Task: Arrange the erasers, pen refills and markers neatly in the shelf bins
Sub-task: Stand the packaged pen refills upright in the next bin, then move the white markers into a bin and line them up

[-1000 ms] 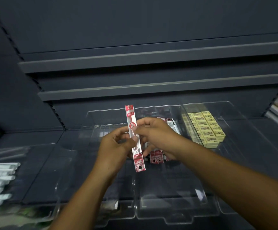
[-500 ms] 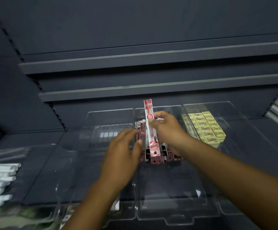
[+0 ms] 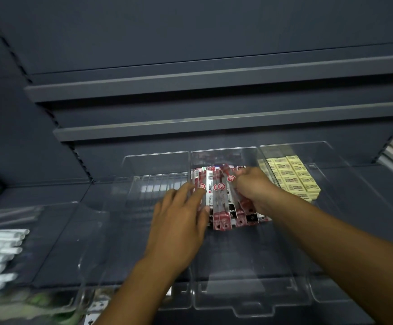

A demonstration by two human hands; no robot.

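Head view looked down on a dark shelf carrying three clear bins side by side. Both forearms reached forward into the middle bin, where the pen refill packs lay in a close row at the far half of the bin, long sides together, their red ends toward the person. The left hand lay flat and palm down, fingers straight and slightly spread, its fingertips and thumb pressing against the left edge of the row; it gripped nothing. The right hand came in from the right with its wrist bent and knuckles up, fingers curled down and closed on the packs at the right of the row. The two hands sat apart, with the row of packs between them. Yellow erasers stood stacked in neat columns in the right bin, just beyond the right wrist. The left bin stood beside the left hand. White markers, blurred, lay in a pile at the far left edge.
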